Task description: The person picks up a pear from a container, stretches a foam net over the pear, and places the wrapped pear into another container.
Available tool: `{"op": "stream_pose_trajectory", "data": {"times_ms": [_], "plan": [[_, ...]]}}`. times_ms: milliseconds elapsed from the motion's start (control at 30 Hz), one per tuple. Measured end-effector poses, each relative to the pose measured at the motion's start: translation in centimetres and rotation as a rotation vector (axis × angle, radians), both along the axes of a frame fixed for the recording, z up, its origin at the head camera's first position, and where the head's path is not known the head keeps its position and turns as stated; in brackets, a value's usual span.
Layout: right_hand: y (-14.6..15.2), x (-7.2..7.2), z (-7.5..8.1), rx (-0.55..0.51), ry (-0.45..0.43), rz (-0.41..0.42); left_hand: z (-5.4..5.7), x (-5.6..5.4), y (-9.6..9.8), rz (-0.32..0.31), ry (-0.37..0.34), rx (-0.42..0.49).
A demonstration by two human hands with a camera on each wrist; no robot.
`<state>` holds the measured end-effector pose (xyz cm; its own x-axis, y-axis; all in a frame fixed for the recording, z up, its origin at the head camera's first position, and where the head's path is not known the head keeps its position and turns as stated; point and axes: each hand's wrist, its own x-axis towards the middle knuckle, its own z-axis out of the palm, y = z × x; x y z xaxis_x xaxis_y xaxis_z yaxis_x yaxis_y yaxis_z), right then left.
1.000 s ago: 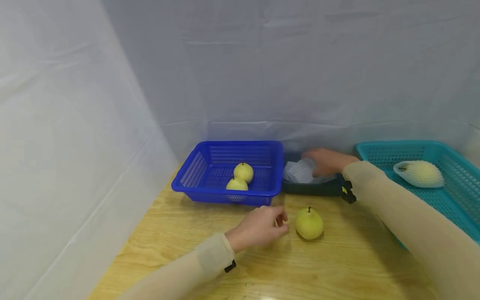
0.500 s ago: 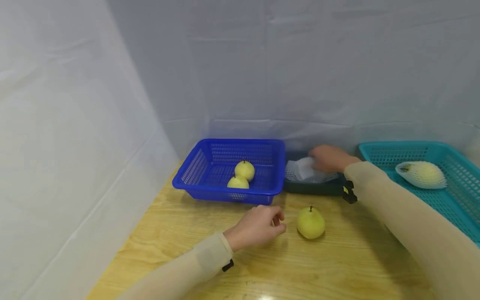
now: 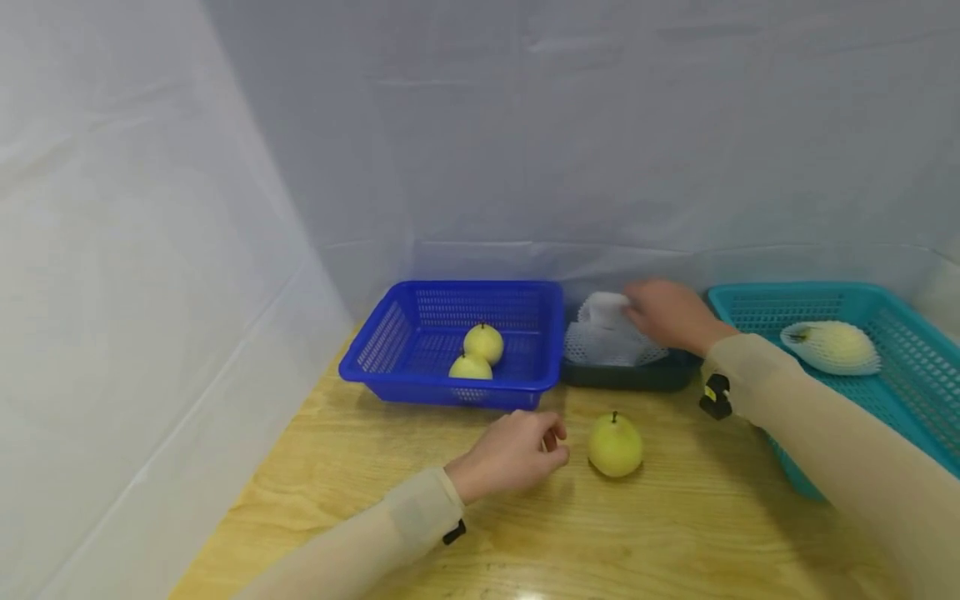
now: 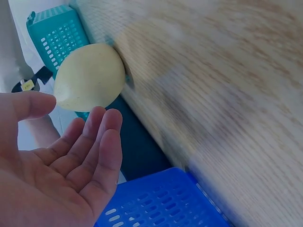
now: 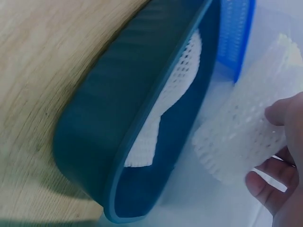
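Note:
My right hand (image 3: 671,317) pinches a white foam net sleeve (image 5: 241,127) between thumb and fingers, above the dark green bin (image 5: 94,123). More white foam nets (image 5: 182,75) lie inside that bin. On the table, my left hand (image 3: 513,454) is held palm inward with loosely bent fingers and nothing in them. Just right of its fingertips stands a yellow-green pear (image 3: 615,446), stem up. In the left wrist view the same pear (image 4: 90,78) shows beyond the fingers (image 4: 109,156), which overlap its lower edge.
A blue basket (image 3: 450,392) with two pears (image 3: 483,343) stands at the back left, beside the bin. At the right, a teal basket (image 3: 795,292) holds a pear in a foam net (image 3: 832,347). Pale sheeting (image 3: 525,150) hangs behind and at the left.
My right hand has drawn a foam net up out of the dark green bin, moving slightly up and right. My left hand and the pear on the table stay about where they were.

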<state>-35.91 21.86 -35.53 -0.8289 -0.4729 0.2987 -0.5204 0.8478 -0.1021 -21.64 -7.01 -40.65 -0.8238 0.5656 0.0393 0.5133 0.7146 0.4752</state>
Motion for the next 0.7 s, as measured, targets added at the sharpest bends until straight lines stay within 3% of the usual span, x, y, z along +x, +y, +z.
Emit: {"op": "stream_pose_trajectory", "data": {"times_ms": [167, 433, 600, 700], "plan": [[0.0, 2.2, 1.3, -0.078, 0.048, 0.005, 0.2, -0.1, 0.3, 0.015, 0.04, 0.034], [-0.3, 6.3, 2.2, -0.212, 0.124, 0.106, 0.7, -0.1, 0.6, 0.037, 0.055, 0.143], [-0.5, 8.7, 2.3, -0.302, 0.189, 0.183, 1.1, -0.2, 0.8, 0.051, 0.029, 0.287], [-0.9, 10.0, 2.3, -0.342, 0.201, 0.247, 1.4, -0.2, 1.0, 0.055, -0.053, 0.434]]}}
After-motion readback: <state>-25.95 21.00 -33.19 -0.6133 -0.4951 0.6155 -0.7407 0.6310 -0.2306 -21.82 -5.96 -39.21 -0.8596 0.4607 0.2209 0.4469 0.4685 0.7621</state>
